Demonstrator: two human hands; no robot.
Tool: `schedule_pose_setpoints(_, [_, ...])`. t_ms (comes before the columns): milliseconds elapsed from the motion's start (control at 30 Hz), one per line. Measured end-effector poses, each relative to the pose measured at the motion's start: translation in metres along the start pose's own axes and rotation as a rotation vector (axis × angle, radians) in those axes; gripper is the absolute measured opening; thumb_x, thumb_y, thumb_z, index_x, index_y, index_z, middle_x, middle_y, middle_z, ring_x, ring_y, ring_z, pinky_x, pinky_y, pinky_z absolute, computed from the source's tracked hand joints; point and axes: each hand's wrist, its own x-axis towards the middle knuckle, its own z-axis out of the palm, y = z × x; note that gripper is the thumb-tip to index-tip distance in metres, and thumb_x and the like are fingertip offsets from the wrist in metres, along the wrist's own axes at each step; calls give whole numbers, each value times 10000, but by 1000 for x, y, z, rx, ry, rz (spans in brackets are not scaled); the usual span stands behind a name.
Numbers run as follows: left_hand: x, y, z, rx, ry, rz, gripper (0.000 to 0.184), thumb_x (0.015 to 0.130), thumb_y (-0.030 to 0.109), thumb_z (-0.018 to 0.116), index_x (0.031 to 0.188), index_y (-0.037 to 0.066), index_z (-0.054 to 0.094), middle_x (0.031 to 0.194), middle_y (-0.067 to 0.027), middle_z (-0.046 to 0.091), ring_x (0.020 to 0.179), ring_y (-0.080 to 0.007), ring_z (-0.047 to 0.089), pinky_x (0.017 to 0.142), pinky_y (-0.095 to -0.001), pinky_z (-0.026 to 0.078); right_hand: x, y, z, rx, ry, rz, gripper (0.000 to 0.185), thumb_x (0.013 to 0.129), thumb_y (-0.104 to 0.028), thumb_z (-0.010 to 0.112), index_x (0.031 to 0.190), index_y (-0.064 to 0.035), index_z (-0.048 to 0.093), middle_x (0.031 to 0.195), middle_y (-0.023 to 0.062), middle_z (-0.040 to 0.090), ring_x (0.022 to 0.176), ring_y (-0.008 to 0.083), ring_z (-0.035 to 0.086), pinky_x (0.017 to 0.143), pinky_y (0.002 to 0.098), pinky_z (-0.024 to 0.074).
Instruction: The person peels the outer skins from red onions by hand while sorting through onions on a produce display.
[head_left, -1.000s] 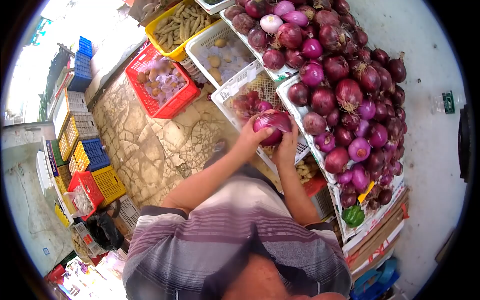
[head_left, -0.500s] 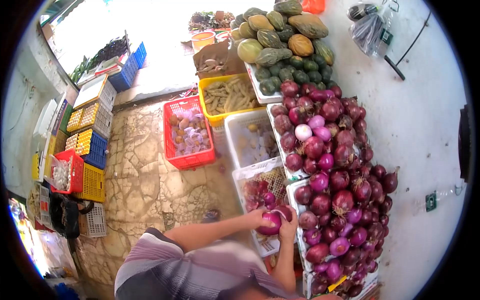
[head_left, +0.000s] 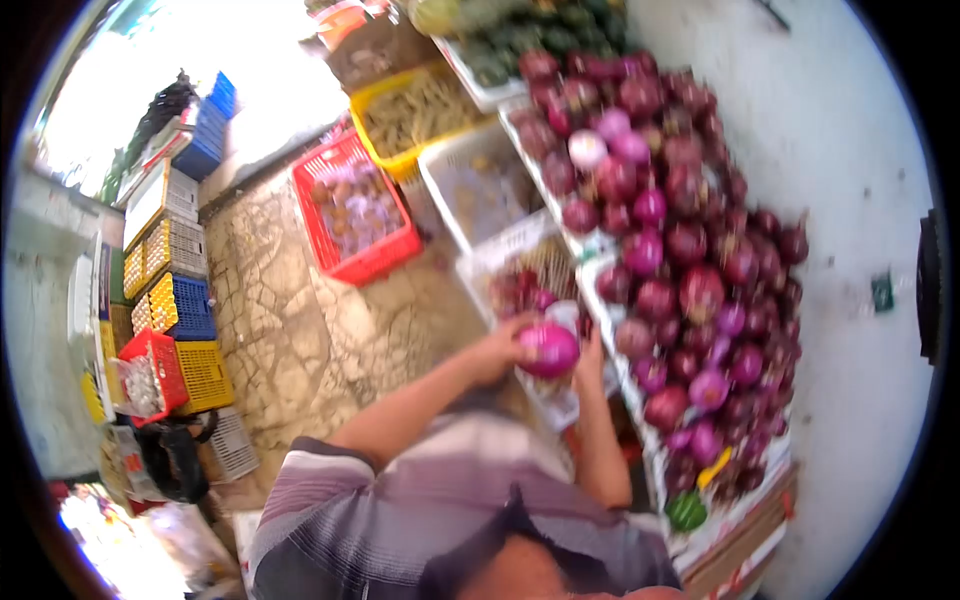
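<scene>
My left hand is closed round a glossy purple-red onion, its skin smooth and bright. Just right of the onion is my right hand, fingers drawn together and blurred. Something small and dark red shows at its fingertips, too smeared to name. Below both hands is a white crate with a few red onions and loose skins inside. To the right, a large heap of red onions lies in white trays, a few of them peeled bright purple.
A red crate and a yellow crate of knobbly roots stand ahead on the stone-patterned floor. Stacked crates with egg trays line the left wall. A green round vegetable sits at the onion heap's near end.
My hands have moved apart; the onion is now in my left hand alone, its smooth purple side showing. The view has shifted, bringing the onion heap's near end into sight.
</scene>
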Motion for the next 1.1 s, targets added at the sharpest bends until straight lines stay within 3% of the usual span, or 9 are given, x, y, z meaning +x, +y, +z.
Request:
schedule_pose_setpoints(33, [-7,26,16,-112,25,9,884,745,219,867,1510,98,442,1396,-150,576,1272,-294,598,1096,-439,496,-13,-7,0,-69,-11,43,639,1048,-185,599,1605,-45,319,1467,162,551,1261,275,590,1073,407,478])
schedule_pose_setpoints(100, [-8,46,25,-203,68,48,931,710,199,880,1510,108,413,1398,-187,557,1262,-344,606,1078,-469,528,-53,-35,10,158,-147,49,643,1066,-308,589,1596,-46,336,1469,168,546,1273,277,579,1068,415,481])
schedule_pose_setpoints(167, [-4,49,22,-268,73,86,970,705,167,878,1527,88,368,1433,-194,503,1298,-345,572,1094,-465,518,-85,-53,29,205,-307,-121,602,1087,-341,534,1600,-89,345,1453,102,567,1209,194,599,934,319,494])
schedule_pose_setpoints(200, [-3,52,29,-247,97,109,961,721,165,872,1528,76,358,1437,-196,498,1304,-342,565,1101,-464,512,-96,-62,40,219,-358,-187,670,1061,-293,597,1596,-7,315,1522,164,483,1369,274,506,1154,407,410])
schedule_pose_setpoints(300, [3,48,36,-63,146,94,926,765,157,850,1532,56,341,1444,-191,492,1309,-332,560,1112,-466,502,-110,-74,64,90,-279,-309,693,1032,-188,629,1603,10,290,1542,178,454,1407,274,469,1185,394,374])
schedule_pose_setpoints(333, [5,43,36,18,159,75,913,779,154,842,1532,52,337,1445,-187,491,1309,-328,560,1114,-468,500,-107,-74,61,155,-305,-324,756,992,-76,666,1621,7,255,1559,156,430,1416,248,450,1202,372,349])
schedule_pose_setpoints(467, [4,36,40,-233,146,8,849,822,161,814,1526,54,350,1432,-178,518,1293,-318,577,1101,-477,507,-118,-95,63,-199,-303,-473,756,949,-31,677,1600,14,297,1549,173,443,1401,243,470,1188,367,377])
schedule_pose_setpoints(733, [-5,41,39,-485,64,-57,737,903,285,735,1518,99,373,1411,-148,567,1263,-314,616,1074,-493,526,-112,-85,59,25,-310,-303,684,961,-8,626,1576,35,330,1499,164,505,1360,225,510,1154,352,402])
schedule_pose_setpoints(1100, [-6,34,38,-256,110,-21,825,852,149,802,1528,91,332,1404,-157,536,1271,-298,594,1070,-465,534,-110,-93,58,59,-314,-229,685,971,-25,631,1587,4,334,1473,149,517,1314,206,529,1119,332,425])
